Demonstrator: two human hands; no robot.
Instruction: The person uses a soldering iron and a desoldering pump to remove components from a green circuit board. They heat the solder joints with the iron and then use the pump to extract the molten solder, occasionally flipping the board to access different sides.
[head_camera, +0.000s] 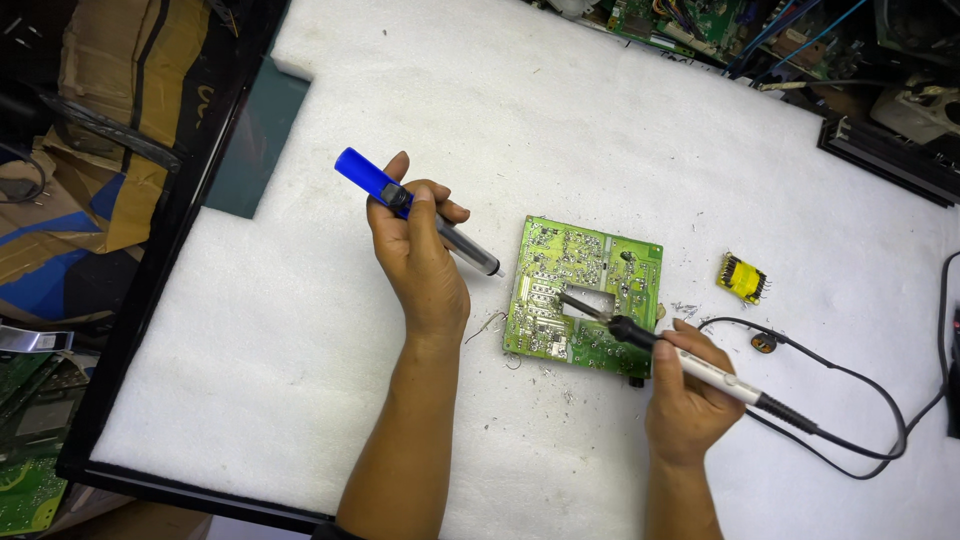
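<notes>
A green circuit board (585, 262) with a rectangular cut-out lies solder side up on a white foam sheet (560, 110). My right hand (688, 398) holds a soldering iron (700, 365) with a white and black handle; its tip rests on the board at the cut-out's left edge. My left hand (420, 250) grips a desoldering pump (400, 198) with a blue plunger and grey barrel. The pump's nozzle points toward the board's left edge, a short gap away.
A small yellow transformer (742, 277) lies right of the board. The iron's black cable (850, 385) loops across the foam at the right. More circuit boards and wires (720, 20) crowd the far edge. Cardboard (110, 90) sits at the left.
</notes>
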